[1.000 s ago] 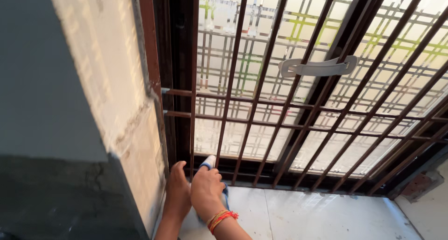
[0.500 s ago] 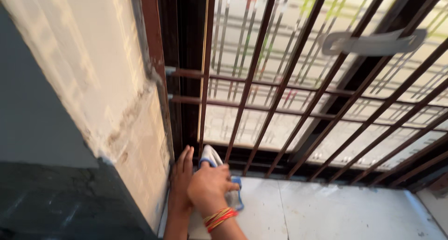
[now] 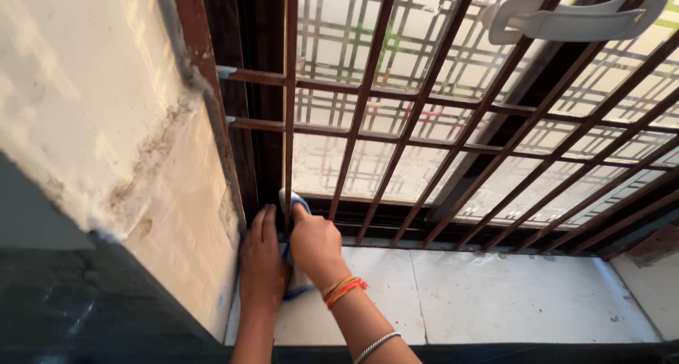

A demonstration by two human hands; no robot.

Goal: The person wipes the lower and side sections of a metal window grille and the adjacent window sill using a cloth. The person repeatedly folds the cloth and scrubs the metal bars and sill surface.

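While your left hand [image 3: 263,254] lies flat and open on the sill [image 3: 495,293], your right hand [image 3: 316,242] has its grip clamped on a blue-white cloth [image 3: 291,203] against the grille [image 3: 368,109].

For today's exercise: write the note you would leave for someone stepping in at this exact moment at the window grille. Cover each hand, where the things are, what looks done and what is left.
Left hand: open, flat against the wall's edge at the sill's left corner, holding nothing.
Right hand: gripping a blue and white cloth, pressed to the foot of the leftmost vertical grille bar.
Sill: white tiles with smudges and specks.
White hanger-like piece is caught in the bars at upper right.
Done: cannot tell which bars have been wiped.
Left: apparently the bars to the right and the marked sill.
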